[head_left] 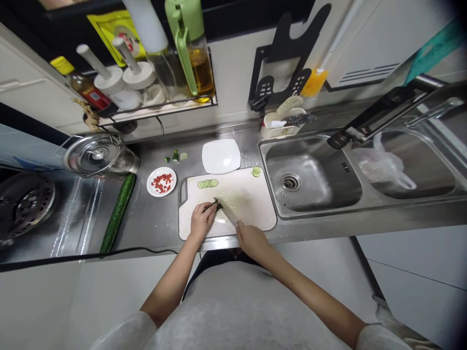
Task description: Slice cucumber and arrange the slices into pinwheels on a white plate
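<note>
On the white cutting board point(255, 204) my left hand point(201, 219) is curled over a short piece of cucumber point(218, 205), pinning it down. My right hand point(251, 239) grips the handle of a knife point(229, 214), whose blade lies against the cucumber piece. A row of cut cucumber slices point(207, 183) lies near the board's far edge. Another small stack of slices point(257, 171) rests at the board's far right corner.
A whole cucumber point(117, 213) lies left on the steel counter. A small dish of red bits point(161, 181), cucumber ends point(175, 156), an empty white plate point(221, 155) and a lidded pot point(98, 156) stand behind. The double sink point(310, 177) is right, a plastic bag point(385, 167) in it.
</note>
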A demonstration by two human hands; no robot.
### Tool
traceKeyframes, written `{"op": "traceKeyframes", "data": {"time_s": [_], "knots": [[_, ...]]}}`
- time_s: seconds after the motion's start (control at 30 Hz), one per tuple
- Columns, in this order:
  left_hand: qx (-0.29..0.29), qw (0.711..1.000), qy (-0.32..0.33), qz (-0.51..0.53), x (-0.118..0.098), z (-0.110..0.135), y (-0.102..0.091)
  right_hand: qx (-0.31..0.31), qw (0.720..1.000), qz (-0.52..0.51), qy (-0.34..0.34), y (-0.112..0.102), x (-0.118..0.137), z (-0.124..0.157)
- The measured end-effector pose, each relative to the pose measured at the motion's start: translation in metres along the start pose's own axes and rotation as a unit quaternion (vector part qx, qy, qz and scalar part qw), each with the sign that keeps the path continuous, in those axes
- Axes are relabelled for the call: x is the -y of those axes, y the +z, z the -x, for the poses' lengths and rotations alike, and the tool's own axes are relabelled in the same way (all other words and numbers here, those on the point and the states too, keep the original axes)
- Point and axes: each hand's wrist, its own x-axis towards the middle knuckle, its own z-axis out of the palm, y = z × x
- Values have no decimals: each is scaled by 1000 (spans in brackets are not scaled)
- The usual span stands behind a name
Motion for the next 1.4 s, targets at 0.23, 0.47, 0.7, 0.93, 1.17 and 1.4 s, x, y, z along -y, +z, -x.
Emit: {"op": "traceKeyframes", "data": {"time_s": [0.23, 0.47, 0.7, 0.93, 1.17, 1.4], "knots": [[7, 1000, -6, 13, 1, 0, 1, 17, 1000, -1, -3, -3, 2, -2], [7, 1000, -4, 22, 2, -1, 2, 25, 1000, -1, -12, -4, 1, -4], [2, 1000, 0, 22, 3, -1, 3, 16, 1000, -6, -8, -6, 4, -5], [9, 1000, -4, 23, 3, -1, 3, 27, 1000, -6, -9, -4, 3, -5], [10, 1000, -4, 21, 2, -1, 3, 24, 1000, 0, -8, -1, 6, -7], [10, 1000, 1, 22, 2, -1, 2, 31, 999, -7, -4, 0, 6, -12]]}}
